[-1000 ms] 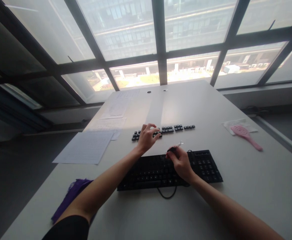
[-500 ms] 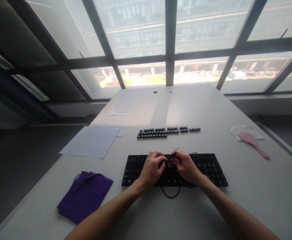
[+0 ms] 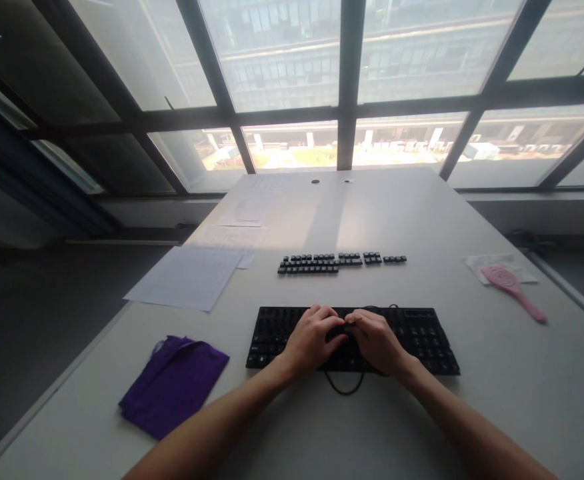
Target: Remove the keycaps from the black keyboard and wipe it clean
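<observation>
A black keyboard lies on the white table in front of me, with many of its keys pulled off in the upper and middle part. Both hands rest over its middle, fingertips nearly meeting. My right hand is closed around a small keycap puller, mostly hidden by the fingers. Curled beside it, my left hand has thumb and fingers drawn in toward the puller; what they pinch, if anything, is hidden. Beyond the keyboard, black keycaps are set out in rows.
A folded purple cloth bag lies at the left, with paper sheets behind it. On the right a pink hairbrush rests partly on a white wrapper. The keyboard's cable loops out at its near edge.
My right hand has turned over and lowered, so the puller's wire prongs no longer point up. Both hands have drawn closer together. The whole view has shifted slightly.
</observation>
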`<action>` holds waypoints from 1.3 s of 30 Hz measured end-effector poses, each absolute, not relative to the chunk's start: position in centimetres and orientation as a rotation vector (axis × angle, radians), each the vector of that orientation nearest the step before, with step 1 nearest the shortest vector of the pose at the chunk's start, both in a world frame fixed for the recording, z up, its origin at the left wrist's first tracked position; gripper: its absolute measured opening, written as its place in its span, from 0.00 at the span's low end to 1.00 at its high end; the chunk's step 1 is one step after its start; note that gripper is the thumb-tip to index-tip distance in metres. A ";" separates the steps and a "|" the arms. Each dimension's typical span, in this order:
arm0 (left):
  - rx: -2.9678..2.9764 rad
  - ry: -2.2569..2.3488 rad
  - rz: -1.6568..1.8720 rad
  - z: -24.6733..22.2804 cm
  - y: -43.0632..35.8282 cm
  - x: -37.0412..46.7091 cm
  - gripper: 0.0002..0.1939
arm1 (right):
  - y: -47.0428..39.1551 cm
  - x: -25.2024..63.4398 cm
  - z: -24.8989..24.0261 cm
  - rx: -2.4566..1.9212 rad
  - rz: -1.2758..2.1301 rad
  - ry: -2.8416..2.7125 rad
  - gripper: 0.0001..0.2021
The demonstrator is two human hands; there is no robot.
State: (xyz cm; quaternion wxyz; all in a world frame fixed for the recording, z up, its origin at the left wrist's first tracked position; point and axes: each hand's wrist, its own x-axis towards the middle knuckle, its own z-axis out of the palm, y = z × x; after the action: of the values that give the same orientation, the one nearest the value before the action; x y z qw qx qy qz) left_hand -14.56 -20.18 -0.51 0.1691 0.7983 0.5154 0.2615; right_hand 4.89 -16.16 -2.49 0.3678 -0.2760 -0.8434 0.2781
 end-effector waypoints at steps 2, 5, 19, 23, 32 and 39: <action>2.264 1.463 0.742 -0.8 -20.0 -14.6 0.07 | -16.1 4.9 -2.5 -0.747 0.805 -2.081 0.11; 2.246 1.462 0.756 -0.9 -19.9 -14.6 0.08 | -16.0 4.9 -2.2 -0.783 0.907 -2.004 0.09; 2.135 1.467 0.956 -0.5 -20.3 -14.6 0.17 | -16.3 4.6 -1.4 -0.913 0.884 -1.848 0.05; 2.293 1.404 0.866 -0.6 -20.3 -14.5 0.13 | -16.0 4.5 -1.5 -0.976 1.015 -1.765 0.06; 2.180 1.391 0.929 1.9 -19.0 -14.0 0.07 | -15.3 4.3 -2.0 -1.013 1.101 -1.568 0.09; 2.355 1.588 0.885 2.0 -9.8 -14.4 0.05 | -15.4 4.3 -1.7 -0.982 1.125 -1.599 0.08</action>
State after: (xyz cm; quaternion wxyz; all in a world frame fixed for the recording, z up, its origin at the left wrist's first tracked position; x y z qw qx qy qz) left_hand -14.40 -9.80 2.03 0.0831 0.7889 0.5319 0.2963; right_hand 4.30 -15.44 -1.72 0.4593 -0.3987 -0.6492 0.4568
